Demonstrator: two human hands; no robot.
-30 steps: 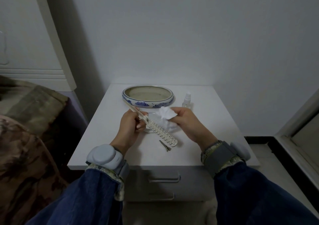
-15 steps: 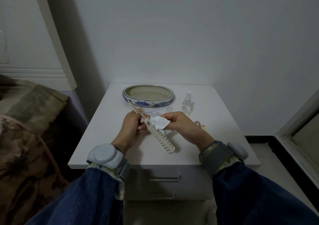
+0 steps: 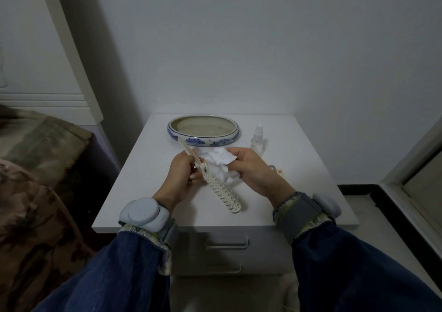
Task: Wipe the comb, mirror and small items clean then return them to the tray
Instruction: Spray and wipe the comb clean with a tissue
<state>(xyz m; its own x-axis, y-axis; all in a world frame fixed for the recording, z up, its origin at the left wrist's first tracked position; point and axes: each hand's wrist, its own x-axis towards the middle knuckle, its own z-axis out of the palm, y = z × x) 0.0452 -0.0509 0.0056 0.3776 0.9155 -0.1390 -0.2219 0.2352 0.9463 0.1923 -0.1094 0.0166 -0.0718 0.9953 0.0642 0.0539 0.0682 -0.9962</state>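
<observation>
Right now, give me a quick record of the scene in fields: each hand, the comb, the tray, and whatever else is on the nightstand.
left hand: grips the comb by its handle end
right hand: holds a crumpled white tissue against the comb
comb: cream, held above the nightstand, toothed end pointing toward the person
tray: blue and white ceramic dish at the back, nothing visible inside
spray bottle: upright, right of the tray
nightstand: white top, drawers below
</observation>
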